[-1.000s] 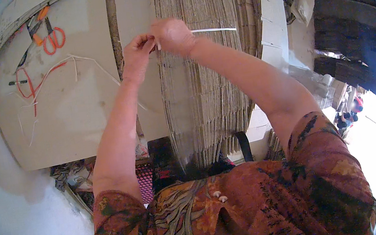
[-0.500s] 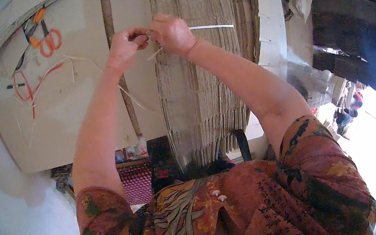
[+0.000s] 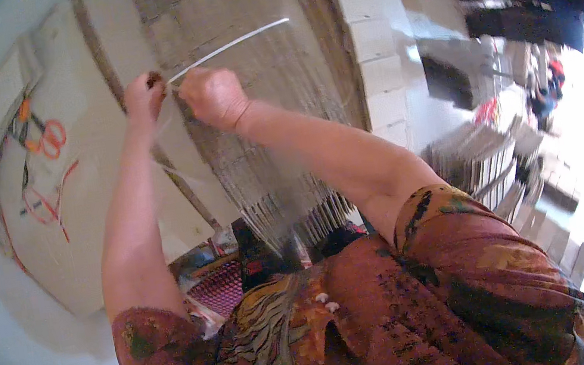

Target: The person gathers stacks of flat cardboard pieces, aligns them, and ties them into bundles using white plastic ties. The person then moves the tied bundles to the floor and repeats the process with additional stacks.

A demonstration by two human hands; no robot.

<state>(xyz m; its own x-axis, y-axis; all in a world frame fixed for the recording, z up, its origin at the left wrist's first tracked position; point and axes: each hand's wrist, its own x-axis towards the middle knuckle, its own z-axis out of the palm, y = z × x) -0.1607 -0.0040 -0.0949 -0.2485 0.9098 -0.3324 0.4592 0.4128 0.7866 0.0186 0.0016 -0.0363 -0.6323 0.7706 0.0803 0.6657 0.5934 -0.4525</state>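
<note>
A thick stack of folded corrugated cardboard (image 3: 270, 87) lies in front of me, its many edges facing up. Across it runs a narrow white strap (image 3: 233, 42), its near end leading in between my hands. My left hand (image 3: 146, 97) is closed at the stack's left edge, its fingertips pinched on the strap's end. Just to its right, my right hand (image 3: 215, 97) makes a fist over the cardboard, also gripping the strap. Motion blurs both hands, and the fingers hide the pinched part. A small gap shows between the two hands.
Left on the board (image 3: 95, 204) lie scissors (image 3: 53, 139) with orange-red handles, an orange tool (image 3: 24, 110) and red strips (image 3: 70, 187). A pink woven basket (image 3: 218, 292) stands below. More cardboard stacks (image 3: 473, 155) are at the right, with a person (image 3: 545, 99) farther off.
The view has turned and shifted, so the stack appears tilted and farther left. My hands, which were touching, have drawn slightly apart, and more of the strap shows.
</note>
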